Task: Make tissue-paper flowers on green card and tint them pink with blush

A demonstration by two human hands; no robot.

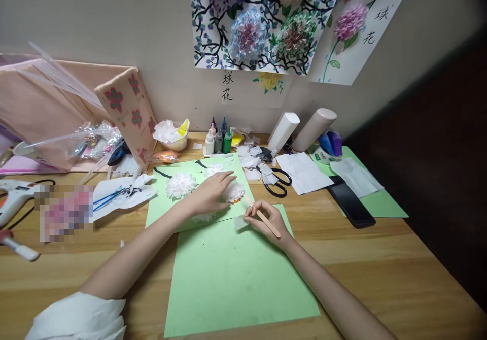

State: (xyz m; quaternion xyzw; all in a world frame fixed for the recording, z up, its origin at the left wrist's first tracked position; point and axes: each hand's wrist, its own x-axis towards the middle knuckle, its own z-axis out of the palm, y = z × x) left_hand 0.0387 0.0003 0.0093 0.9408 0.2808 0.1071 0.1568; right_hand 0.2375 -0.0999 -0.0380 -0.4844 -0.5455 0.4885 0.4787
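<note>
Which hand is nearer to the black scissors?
Right. The right hand, holding a wooden stick, is just below the scissors in view; the left hand is farther left, among white flowers.

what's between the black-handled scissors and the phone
In the head view, a white sheet of paper lies between the scissors and the phone, with some wooden tabletop showing beside it.

A craft corner, though whether in a home or a studio cannot be told. A wooden worktop (pixel 403 274) stands against a plain wall (pixel 114 20). Around the green paper (pixel 236 279), small squeeze bottles (pixel 218 142) of colour stand at twelve o'clock, black-handled scissors (pixel 276 195) lie towards one, and floral artworks (pixel 268 20) hang above at twelve.
</note>
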